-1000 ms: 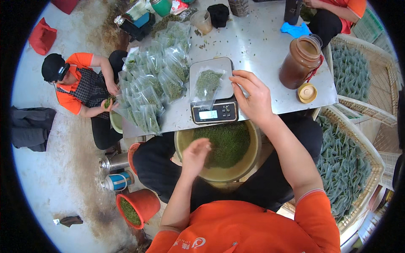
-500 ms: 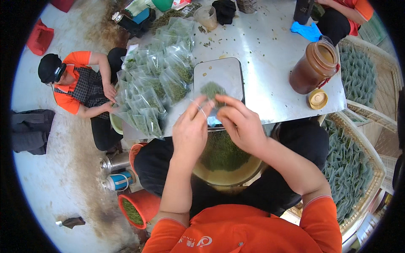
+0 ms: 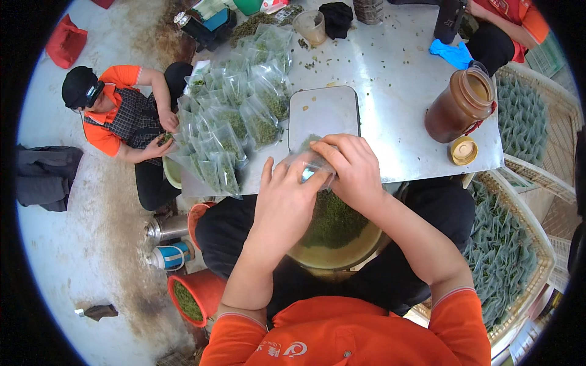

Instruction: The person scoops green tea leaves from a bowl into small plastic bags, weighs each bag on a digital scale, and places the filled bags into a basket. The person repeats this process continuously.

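plastic bag [image 3: 316,160] in left hand [image 3: 284,198], right hand [image 3: 354,169], scale [image 3: 325,113] beyond

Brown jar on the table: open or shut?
Open. The brown jar has its mouth uncovered; a gold cap lies beside it.

Bag [image 3: 312,158] lifted off scale [image 3: 324,111]; our left hand [image 3: 285,198] has joined our right hand [image 3: 353,168] by scale's near edge.

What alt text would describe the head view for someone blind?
A bare left hand and right hand hold a clear plastic bag at a flat silver-topped scale. Filled clear plastic bags cluster at left; a round yellowish basin of green bits sits below.
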Available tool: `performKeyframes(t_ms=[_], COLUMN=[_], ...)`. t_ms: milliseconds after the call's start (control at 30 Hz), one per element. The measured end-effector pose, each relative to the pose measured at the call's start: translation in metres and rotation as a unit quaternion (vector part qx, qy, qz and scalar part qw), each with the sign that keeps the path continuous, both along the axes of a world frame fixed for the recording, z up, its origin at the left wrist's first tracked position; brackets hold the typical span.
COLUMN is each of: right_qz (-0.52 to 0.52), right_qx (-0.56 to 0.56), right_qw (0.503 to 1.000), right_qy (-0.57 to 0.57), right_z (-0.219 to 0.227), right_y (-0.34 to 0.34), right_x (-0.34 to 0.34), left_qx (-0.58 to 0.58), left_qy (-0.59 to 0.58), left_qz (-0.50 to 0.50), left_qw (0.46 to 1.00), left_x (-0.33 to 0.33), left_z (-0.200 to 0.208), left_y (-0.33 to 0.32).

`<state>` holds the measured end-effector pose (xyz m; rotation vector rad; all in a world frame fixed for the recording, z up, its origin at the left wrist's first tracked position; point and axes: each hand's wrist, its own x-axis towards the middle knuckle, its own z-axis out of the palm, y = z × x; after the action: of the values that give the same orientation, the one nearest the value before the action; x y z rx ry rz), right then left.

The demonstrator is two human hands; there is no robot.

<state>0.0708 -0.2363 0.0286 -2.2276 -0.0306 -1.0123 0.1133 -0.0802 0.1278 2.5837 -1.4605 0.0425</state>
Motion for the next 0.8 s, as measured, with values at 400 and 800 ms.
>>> performKeyframes(t_ms=[400, 800], right_qz=[0.010, -0.009], right_qx=[-0.033, -0.114], right_qw=[0.999, 0.993], right_qy=[-0.008, -0.018], right_z=[-0.004, 0.005], right_y=[-0.004, -0.009], right_x=[-0.006, -0.008], left_qx=[-0.036, -0.042], left_qy=[0.025, 0.078], left_qz=[0.025, 0.137], left_qw=[0.999, 0.987], left_x=[-0.007, 0.192], left_z=[0.010, -0.056], left_y=[0.004, 0.044])
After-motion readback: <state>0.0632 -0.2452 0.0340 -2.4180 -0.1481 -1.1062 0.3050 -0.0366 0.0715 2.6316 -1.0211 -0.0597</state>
